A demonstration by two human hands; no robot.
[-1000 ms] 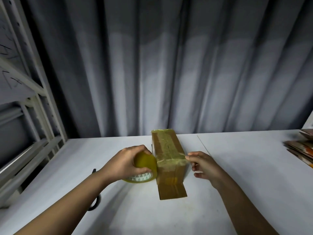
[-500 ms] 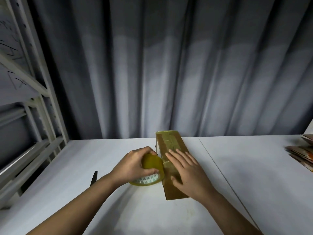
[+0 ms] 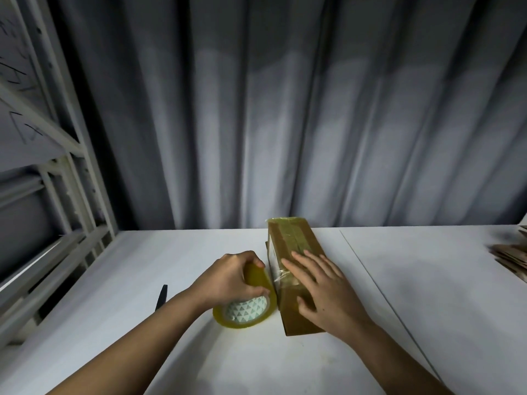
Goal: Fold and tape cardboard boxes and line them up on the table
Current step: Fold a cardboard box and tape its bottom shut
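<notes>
A long brown cardboard box (image 3: 293,240) lies on the white table (image 3: 427,295), its top wrapped with yellowish tape. My right hand (image 3: 319,286) lies flat on the near part of the box, fingers straight, pressing the tape down. My left hand (image 3: 231,275) grips a roll of yellowish tape (image 3: 245,312) with a patterned core, held against the box's left side. A strip of tape runs from the roll onto the box.
A black tool (image 3: 161,297), partly hidden by my left forearm, lies on the table at the left. Flat cardboard sheets (image 3: 513,260) are stacked at the right edge. A metal shelf rack (image 3: 57,201) stands at the left; grey curtains hang behind the table.
My right hand left the box's right edge, where it pinched the tape, and now lies flat on the box top. The near flap is folded down. The tape roll sank lower beside the box.
</notes>
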